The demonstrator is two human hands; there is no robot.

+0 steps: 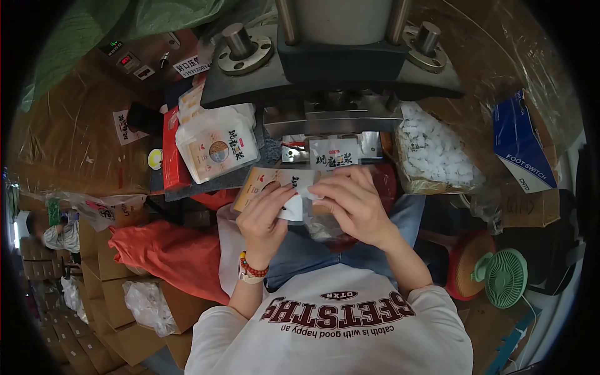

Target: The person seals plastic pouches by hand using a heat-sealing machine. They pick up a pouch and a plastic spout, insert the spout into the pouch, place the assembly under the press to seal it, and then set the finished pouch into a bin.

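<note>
And here we are at the bench, both hands at work on one pouch (250, 187), held up in front of the press and above the lap. The left hand (265, 219) has it from the near side, fingers bent over its printed face, a bracelet (253, 265) of red beads at the wrist. Across comes the right hand (356, 203), thumb and fingers narrow, pinching at the pouch's right-hand edge; whether a small white bit sits between those fingertips too, I cannot tell. Just beyond, a second pouch (334, 153) lies under the metal bar of the press (347, 47), well within reach. Over on the left, a stack (219, 144) of printed pouches lies fanned out beside a red box (172, 150), with a control panel (128, 59) lit up farther back. To the right, a tray (409, 181) sits heaped with small white pieces (431, 147), and past it stands a blue and white carton (522, 144) marked FOOT SWITCH. Down at the lower right, a green fan (506, 278); across on the lower left, a bright red cloth (169, 253) is draped beside the left arm.
</note>
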